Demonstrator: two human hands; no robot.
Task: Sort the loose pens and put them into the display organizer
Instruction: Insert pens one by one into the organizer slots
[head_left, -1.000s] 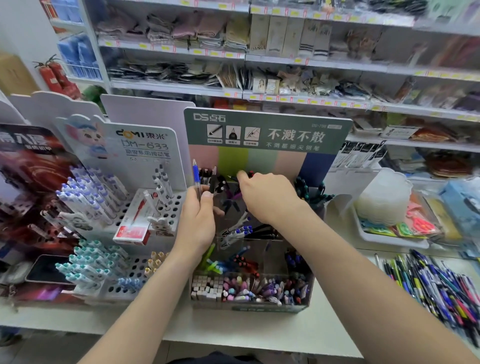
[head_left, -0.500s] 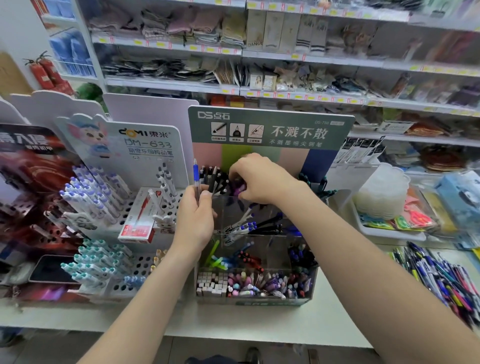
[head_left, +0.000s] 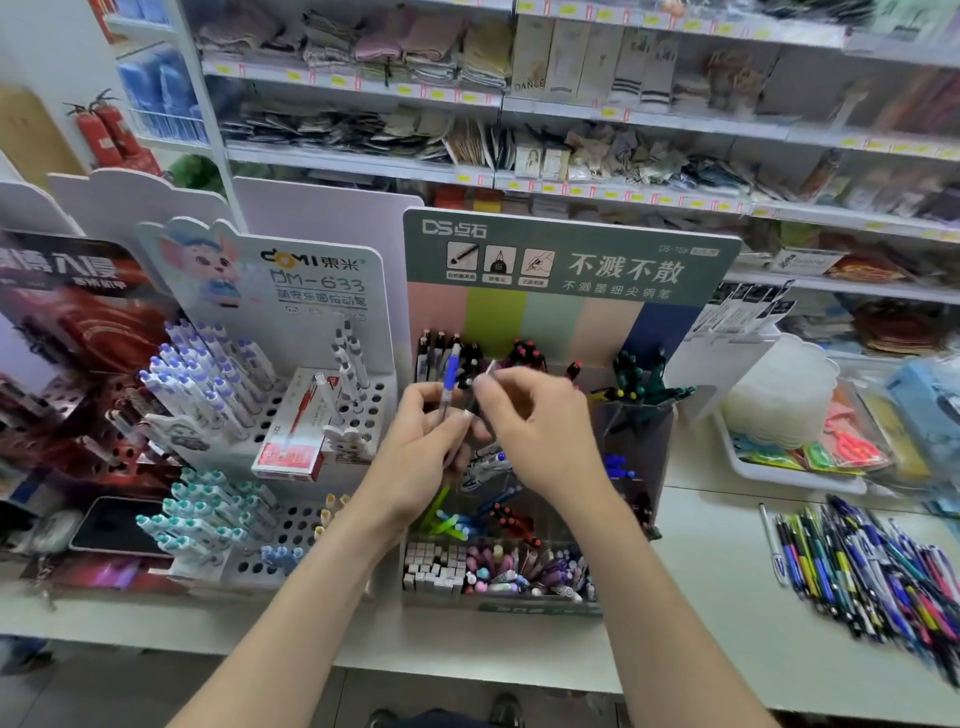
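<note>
Just above the organizer (head_left: 519, 607), left hand (head_left: 421, 447) grips a blue pen (head_left: 451, 371), right hand (head_left: 540, 431) pinches a pale pen (head_left: 490, 368).

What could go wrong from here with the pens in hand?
1. The right hand pinches a thin pale pen at its end; it may slip and drop into a wrong compartment of the clear tiered organizer.
2. The left hand grips a blue-capped pen right beside it; the two could knock together.
3. The loose pile of mixed pens lies near the white counter's front edge and may roll off.
</note>
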